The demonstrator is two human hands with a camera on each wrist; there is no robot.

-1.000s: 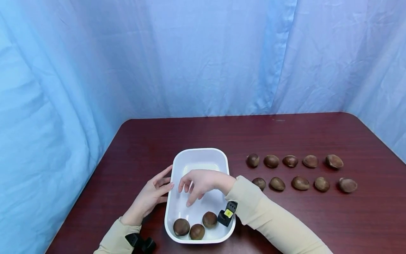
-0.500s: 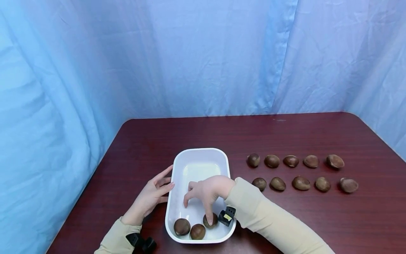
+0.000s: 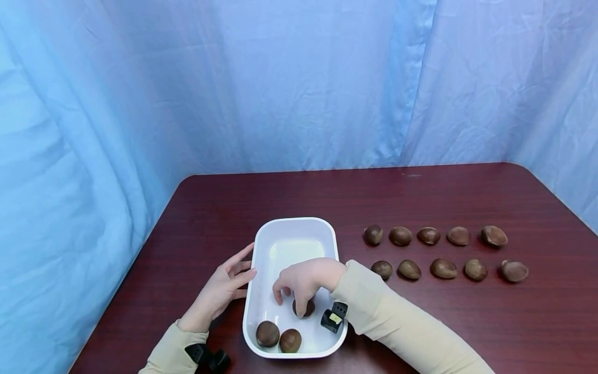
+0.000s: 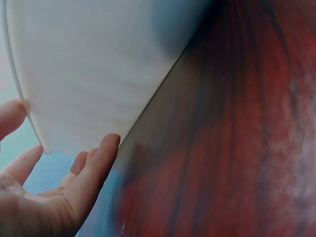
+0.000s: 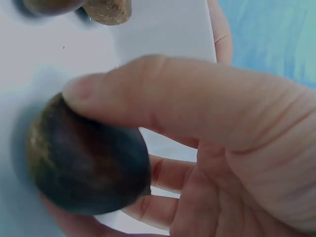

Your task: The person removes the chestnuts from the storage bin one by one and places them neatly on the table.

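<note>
Brown chestnut (image 3: pixel 303 307) pinched by downturned right hand (image 3: pixel 303 280).

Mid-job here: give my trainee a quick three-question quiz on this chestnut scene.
1. True or false: the right hand pinches a chestnut over the white tray.
2. How many chestnuts lie loose in the tray's near end?
3. The left hand is: A) gripping a chestnut, B) resting open against the tray's side, C) out of view.

Key: 1 true; 2 two; 3 B.
</note>
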